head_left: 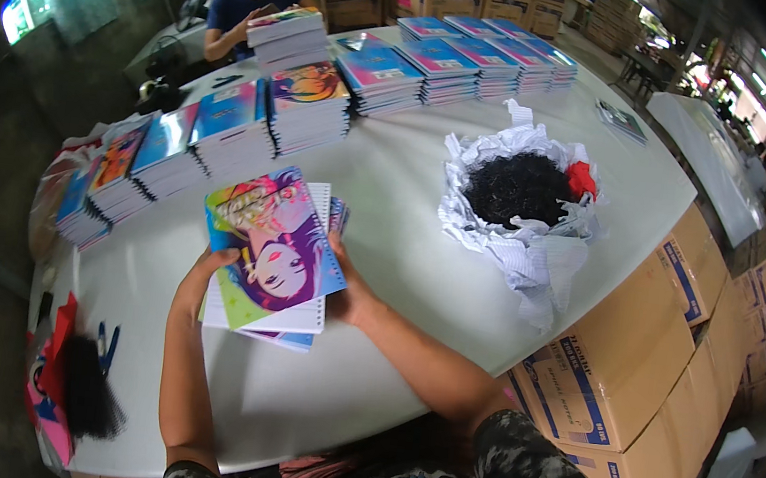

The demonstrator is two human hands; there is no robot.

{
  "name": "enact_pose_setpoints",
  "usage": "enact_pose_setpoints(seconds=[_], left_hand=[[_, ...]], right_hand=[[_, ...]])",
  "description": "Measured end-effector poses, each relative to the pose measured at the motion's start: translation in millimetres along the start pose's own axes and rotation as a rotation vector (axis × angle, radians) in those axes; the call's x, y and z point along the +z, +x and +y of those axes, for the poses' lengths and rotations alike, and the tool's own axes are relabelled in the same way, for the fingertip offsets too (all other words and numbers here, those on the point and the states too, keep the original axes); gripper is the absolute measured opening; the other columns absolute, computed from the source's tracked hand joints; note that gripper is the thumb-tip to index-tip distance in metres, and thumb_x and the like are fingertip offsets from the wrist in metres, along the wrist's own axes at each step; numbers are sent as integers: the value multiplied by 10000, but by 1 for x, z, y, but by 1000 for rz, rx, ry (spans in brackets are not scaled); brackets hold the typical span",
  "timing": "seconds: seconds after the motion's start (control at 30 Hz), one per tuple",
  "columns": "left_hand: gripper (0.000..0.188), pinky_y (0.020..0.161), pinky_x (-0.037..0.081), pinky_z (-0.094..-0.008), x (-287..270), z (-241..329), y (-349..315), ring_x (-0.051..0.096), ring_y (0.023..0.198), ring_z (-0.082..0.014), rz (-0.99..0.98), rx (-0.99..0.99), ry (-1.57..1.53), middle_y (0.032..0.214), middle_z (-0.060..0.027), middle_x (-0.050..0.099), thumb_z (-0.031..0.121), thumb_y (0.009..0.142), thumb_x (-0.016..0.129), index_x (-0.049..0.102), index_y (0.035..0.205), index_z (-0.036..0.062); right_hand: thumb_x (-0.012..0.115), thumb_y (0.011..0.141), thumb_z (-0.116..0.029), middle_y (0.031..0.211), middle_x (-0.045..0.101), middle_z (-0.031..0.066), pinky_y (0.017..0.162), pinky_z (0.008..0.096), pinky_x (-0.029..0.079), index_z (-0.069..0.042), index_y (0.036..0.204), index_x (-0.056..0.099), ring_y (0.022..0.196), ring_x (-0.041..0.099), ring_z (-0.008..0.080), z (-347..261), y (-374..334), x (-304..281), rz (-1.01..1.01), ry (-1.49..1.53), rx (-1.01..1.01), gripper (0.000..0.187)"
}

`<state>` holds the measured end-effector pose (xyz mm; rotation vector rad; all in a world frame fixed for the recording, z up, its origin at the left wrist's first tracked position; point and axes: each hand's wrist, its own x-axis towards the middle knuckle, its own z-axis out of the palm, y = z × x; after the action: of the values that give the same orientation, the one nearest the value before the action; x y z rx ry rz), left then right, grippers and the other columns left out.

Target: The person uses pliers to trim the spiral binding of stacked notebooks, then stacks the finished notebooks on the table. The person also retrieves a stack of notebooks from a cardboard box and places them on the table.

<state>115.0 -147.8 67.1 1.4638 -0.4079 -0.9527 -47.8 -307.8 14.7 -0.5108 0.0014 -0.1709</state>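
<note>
A colourful notebook cover (274, 241) with a drawn purple-haired figure lies on top of a stack held between my hands above the white table. White punched sheets (306, 313) stick out beneath it, fanned unevenly, and further printed covers show under them. My left hand (212, 269) grips the stack at its left edge, thumb over the cover. Along the right edge my right hand (348, 284) is closed, its fingers partly hidden by the sheets. Right of the stack sits a heap of black wire coils (516, 190) in crumpled white paper (533, 251), with a red scrap (581, 180) beside the coils.
Piled notebooks (231, 118) with black bindings curve along the table's (367, 379) far and left sides. Pens (107, 347) and a black bristly bundle (91, 395) lie at the left edge. Cardboard boxes (614, 369) stand at right. Across the table, another person (248, 11) handles notebooks.
</note>
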Motion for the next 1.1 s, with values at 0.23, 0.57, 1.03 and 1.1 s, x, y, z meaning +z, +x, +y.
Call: enact_pose_setpoints(seconds=[0.23, 0.57, 1.03, 1.1], left_hand=[[753, 881, 476, -348, -4, -7, -2, 602, 978, -242, -87, -62, -14, 1139, -136, 595, 384, 686, 714, 452, 1284, 7], [873, 1060, 280, -371, -4, 29, -30, 406, 1262, -300, 273, 470, 793, 1347, -223, 435, 398, 726, 753, 337, 1377, -9], [605, 949, 400, -384, 73, -22, -87, 502, 1136, -242, 231, 963, 1379, 1197, -23, 577, 95, 618, 756, 588, 1193, 180], [596, 919, 398, -365, 80, -26, -86, 517, 1063, -231, 267, 1034, 1352, 1153, -8, 583, 87, 601, 754, 603, 1170, 176]], right_hand=[[636, 742, -634, 1308, 489, 71, 1035, 384, 342, -86, 1347, 399, 1205, 446, 216, 5, -19, -6, 165, -113, 42, 849], [645, 865, -273, 1416, 348, 159, 1055, 333, 312, 7, 1440, 156, 1278, 379, 220, 4, -16, -16, 157, -556, -289, 806], [510, 887, -256, 1227, 534, 158, 1016, 453, 314, -25, 1261, 461, 1131, 493, 287, -63, -146, 146, -9, -1116, -1649, 443], [496, 885, -329, 1203, 541, 133, 1039, 503, 280, -61, 1221, 502, 1135, 475, 324, -88, -185, 186, -133, -1201, -2056, 429]])
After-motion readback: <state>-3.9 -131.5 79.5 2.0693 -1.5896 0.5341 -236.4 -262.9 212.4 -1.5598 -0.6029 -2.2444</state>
